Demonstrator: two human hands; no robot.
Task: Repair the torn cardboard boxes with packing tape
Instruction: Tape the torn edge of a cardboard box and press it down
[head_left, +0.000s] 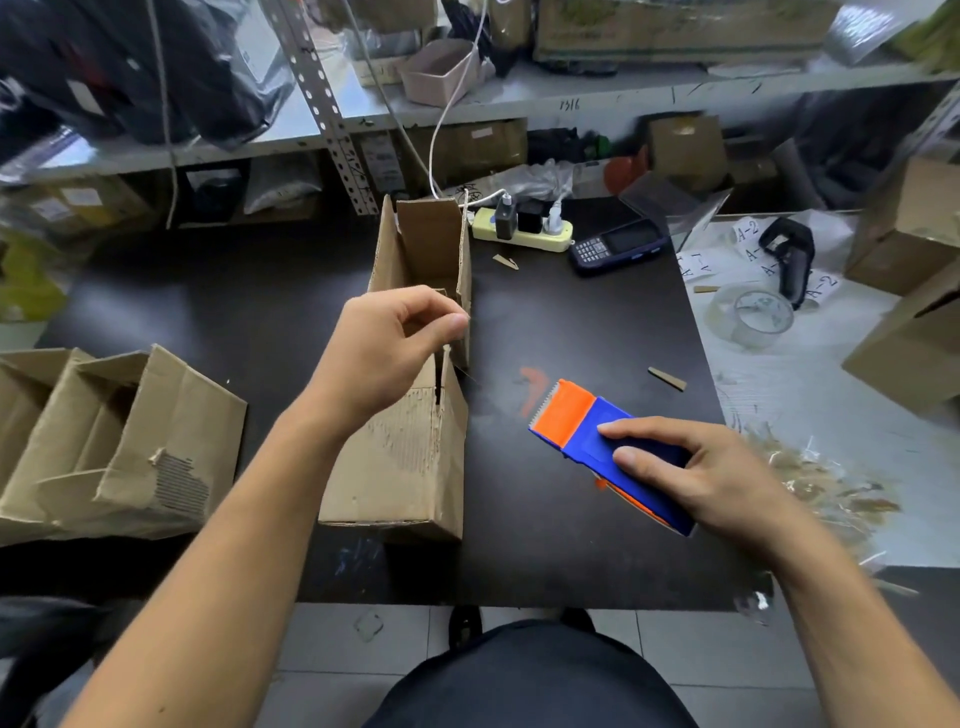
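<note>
Right now my left hand (387, 345) pinches the torn box (410, 395) at mid-table while my right fingers (631, 457) grip the tape dispenser (587, 431) beside it, so any slip could reopen the split.

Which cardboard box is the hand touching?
The tall open brown cardboard box in the middle of the dark table. The left hand pinches its torn top edge; the crumpled brown box at the left lies on its side, untouched.
</note>
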